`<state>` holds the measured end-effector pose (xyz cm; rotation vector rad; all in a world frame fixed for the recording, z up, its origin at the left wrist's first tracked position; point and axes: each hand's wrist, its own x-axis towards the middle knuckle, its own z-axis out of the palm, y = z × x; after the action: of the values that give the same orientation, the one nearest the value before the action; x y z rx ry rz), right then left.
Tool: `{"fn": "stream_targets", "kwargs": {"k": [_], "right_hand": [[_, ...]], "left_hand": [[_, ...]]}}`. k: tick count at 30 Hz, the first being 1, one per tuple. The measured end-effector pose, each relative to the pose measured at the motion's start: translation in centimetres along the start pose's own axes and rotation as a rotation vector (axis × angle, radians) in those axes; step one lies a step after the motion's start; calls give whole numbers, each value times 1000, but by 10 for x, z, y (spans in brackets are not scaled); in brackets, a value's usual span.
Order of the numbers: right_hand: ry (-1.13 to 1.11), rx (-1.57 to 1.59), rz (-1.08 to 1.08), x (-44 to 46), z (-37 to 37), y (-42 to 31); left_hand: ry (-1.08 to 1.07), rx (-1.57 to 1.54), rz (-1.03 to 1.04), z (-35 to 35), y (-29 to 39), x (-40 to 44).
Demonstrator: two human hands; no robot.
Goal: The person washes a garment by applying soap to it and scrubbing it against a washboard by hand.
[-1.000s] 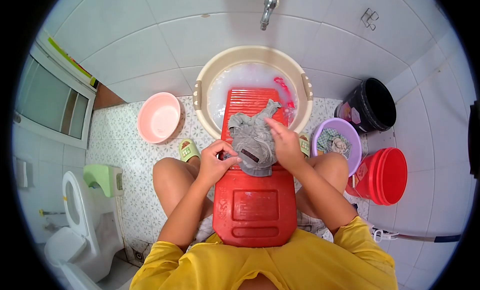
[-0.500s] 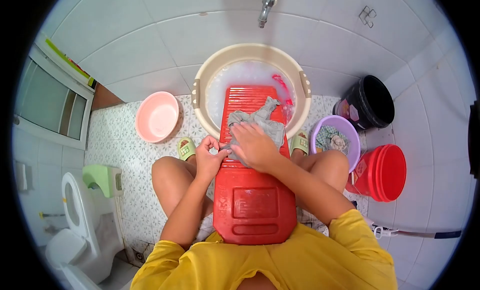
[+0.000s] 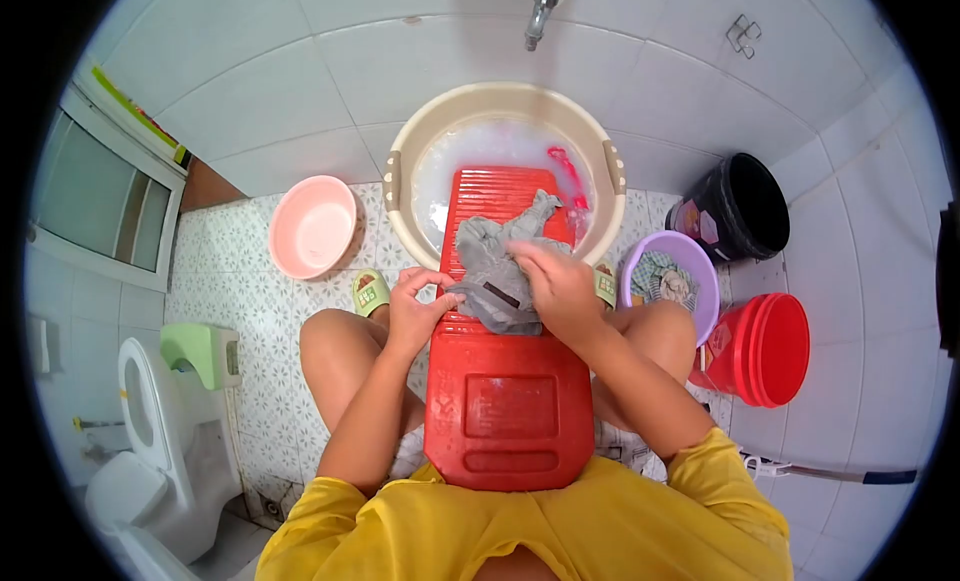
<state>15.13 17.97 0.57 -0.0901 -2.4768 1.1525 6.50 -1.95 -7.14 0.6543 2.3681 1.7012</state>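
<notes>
A wet grey cloth garment [image 3: 490, 266] with a dark strip on it lies bunched over the ridges of a red washboard [image 3: 508, 381]. My left hand [image 3: 412, 311] pinches the garment's left edge between thumb and fingers. At the garment's right side is my right hand [image 3: 560, 291], turned partly edge-on, its fingers loosely bent and pointing left; its palm side is hidden. The washboard's far end rests in a cream basin [image 3: 400, 211] of cloudy, sudsy water, and its near end lies against my lap. Something bright pink [image 3: 566, 171] floats in the basin.
A pink basin [image 3: 313, 228] stands at left. On the right are a purple basin [image 3: 708, 281] holding clothes, a black bucket [image 3: 735, 211] and a red bucket [image 3: 765, 351]. A tap [image 3: 542, 16] juts from the wall above. A toilet [image 3: 150, 451] is at lower left.
My right hand has turned from lying flat on the garment and shifted right, uncovering the dark strip. My left hand stays at the garment's left edge.
</notes>
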Motion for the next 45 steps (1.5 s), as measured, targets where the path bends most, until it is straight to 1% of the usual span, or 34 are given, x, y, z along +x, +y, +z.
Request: {"fn": "stream_targets", "kwargs": {"k": [1,2,3,4,6,10,12,13,15,16,19,21,22,24,25,27,28,30,31,33,34,36,37,39,40,41,42,45], "right_hand": [[1,0,5,2,16,8],[-120,-125,-78,2,38,24],[-239,-249,-162,6,47,26],[-236,-248,-160,2,48,26],[-49,-183,-201,-7,49,21],[-17,-85,-220,-8,33,14],[-343,-144,-60,5,28,17],[-342,-143,-60,10,31,19],[-427,-191,-74,18,40,23],[-424,-189,-79,17,40,23],[-358,-110,-120,9,32,23],[-197,50,-135,-4,23,22],[-198,51,-134,-9,20,24],[-116,44,-167,-20,15,29],[-119,44,-165,-26,11,29],[-103,-87,-285,-35,0,27],[-108,-87,-284,-35,-6,30],[-273,-17,-244,-33,-17,30],[-273,-19,-244,-27,-17,27],[-121,-195,-181,-11,-10,15],[-120,-195,-181,-5,5,14],[-60,-151,-306,1,35,16],[-54,-147,-301,-3,39,14],[-138,-73,-292,-14,42,8],[-141,-72,-292,-18,41,11],[-125,-67,-336,-24,39,17],[-110,-64,-380,-29,34,23],[-158,-136,-386,-44,6,18]], "left_hand": [[-10,-28,-30,1,0,0],[-13,-27,-30,1,-1,0],[-14,-17,-16,2,-2,1],[-16,-8,-4,1,-2,2],[-9,-10,12,2,-1,4],[-38,-9,-5,1,0,3],[-52,-31,-12,1,0,6],[-68,-51,-19,1,1,6],[-59,-82,-43,3,-1,5],[-48,-112,-65,3,-2,5],[-60,-70,-43,2,-1,5],[-65,-77,-34,3,-1,6],[-77,-68,-12,4,0,6],[-92,-60,2,4,1,6],[-95,-65,0,4,2,6],[-94,-70,-6,3,2,6],[-97,-74,1,3,2,7],[-100,-80,9,3,1,8],[-98,-83,11,3,2,9],[-99,-86,12,4,1,9],[-98,-95,9,4,0,9],[-99,-97,2,5,-2,7],[-94,-97,-3,4,-2,6],[-89,-103,-8,3,-1,8],[-106,-94,5,3,1,7],[-126,-86,17,2,2,7],[-129,-91,14,2,4,7],[-118,-82,9,2,7,8]]}}
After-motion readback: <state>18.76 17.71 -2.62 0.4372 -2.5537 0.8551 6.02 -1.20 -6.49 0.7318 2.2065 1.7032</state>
